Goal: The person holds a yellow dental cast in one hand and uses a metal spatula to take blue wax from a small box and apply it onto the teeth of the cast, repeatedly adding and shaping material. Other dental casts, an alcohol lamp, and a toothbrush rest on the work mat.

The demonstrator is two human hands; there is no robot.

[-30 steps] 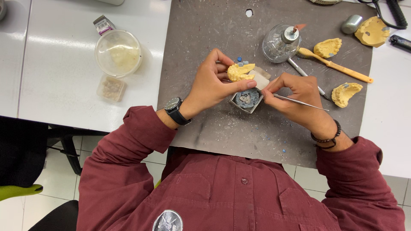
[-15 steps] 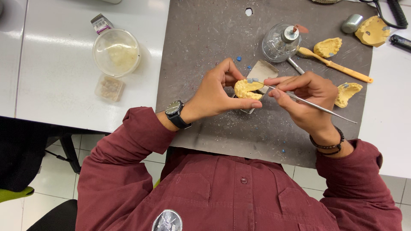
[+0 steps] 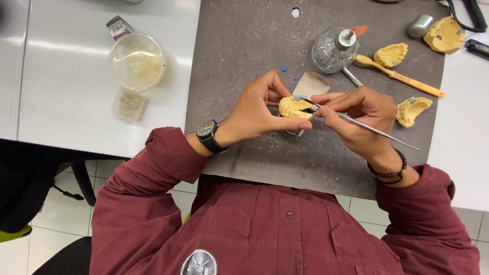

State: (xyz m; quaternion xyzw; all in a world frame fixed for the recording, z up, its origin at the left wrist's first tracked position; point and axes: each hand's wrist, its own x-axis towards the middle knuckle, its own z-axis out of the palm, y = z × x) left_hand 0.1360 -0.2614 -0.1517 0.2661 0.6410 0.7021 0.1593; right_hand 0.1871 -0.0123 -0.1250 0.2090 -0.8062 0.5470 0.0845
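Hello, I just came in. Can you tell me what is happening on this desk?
A person in a dark red shirt sits at a grey work mat. The left hand holds a yellow dental cast, and the right hand puts the tip of a thin metal tool against it. More yellow casts, a glass burner and a plastic cup lie around.

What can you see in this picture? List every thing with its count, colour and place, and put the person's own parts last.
yellow dental cast: 1, yellow, held in left hand above the mat
metal instrument: 1, silver, in right hand, tip at the held cast
grey mat: 1, dark grey, on the white table
other casts: 3, yellow, right side of the mat
glass burner: 1, clear, top of the mat
orange-handled tool: 1, orange, beside the burner
clear tub: 1, clear, on the table left of the mat
left hand: 1, wristwatch on wrist
right hand: 1, bead bracelet on wrist
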